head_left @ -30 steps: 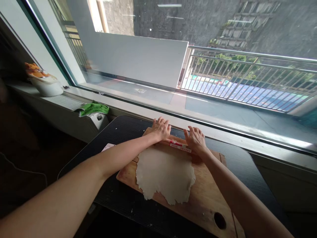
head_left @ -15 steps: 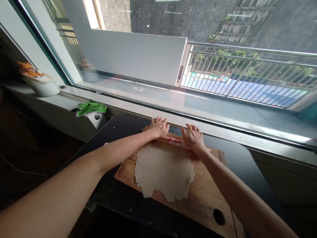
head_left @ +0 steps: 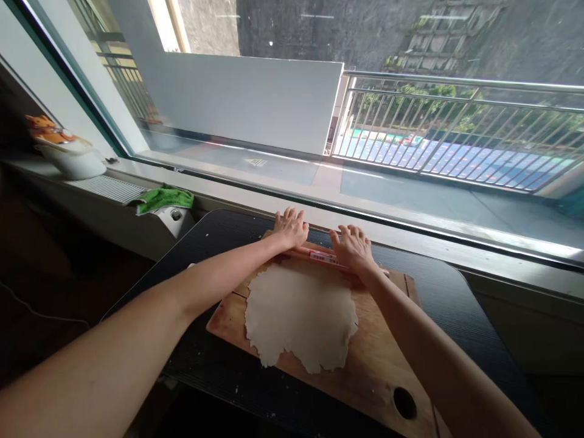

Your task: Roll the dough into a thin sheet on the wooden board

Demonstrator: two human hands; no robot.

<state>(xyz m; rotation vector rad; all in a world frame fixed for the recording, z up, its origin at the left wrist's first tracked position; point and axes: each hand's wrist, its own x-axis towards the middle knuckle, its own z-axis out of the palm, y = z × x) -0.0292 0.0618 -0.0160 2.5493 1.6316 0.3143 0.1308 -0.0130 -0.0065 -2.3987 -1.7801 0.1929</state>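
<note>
A wooden rolling pin [head_left: 323,257] with a red and white label lies across the far end of a wooden cutting board [head_left: 376,359]. My left hand [head_left: 291,229] rests its palm on the pin's left part, fingers stretched out past it. On the right part lies my right hand [head_left: 353,246], also flat with fingers spread. Nearer to me, a thin sheet of pale dough [head_left: 301,313] with ragged edges is spread on the board. The pin's ends are partly covered by my hands and wrists.
The board lies on a black table [head_left: 219,243] pushed up to a window sill [head_left: 392,231]. Left of the table, a green cloth [head_left: 165,199] hangs over a white radiator-like unit [head_left: 176,222]. Farther left stands a white bucket [head_left: 75,159] with an orange toy on it.
The label on the rolling pin shows a different side, so the pin has turned a little under my palms. Both hands have shifted slightly; the dough looks the same.
</note>
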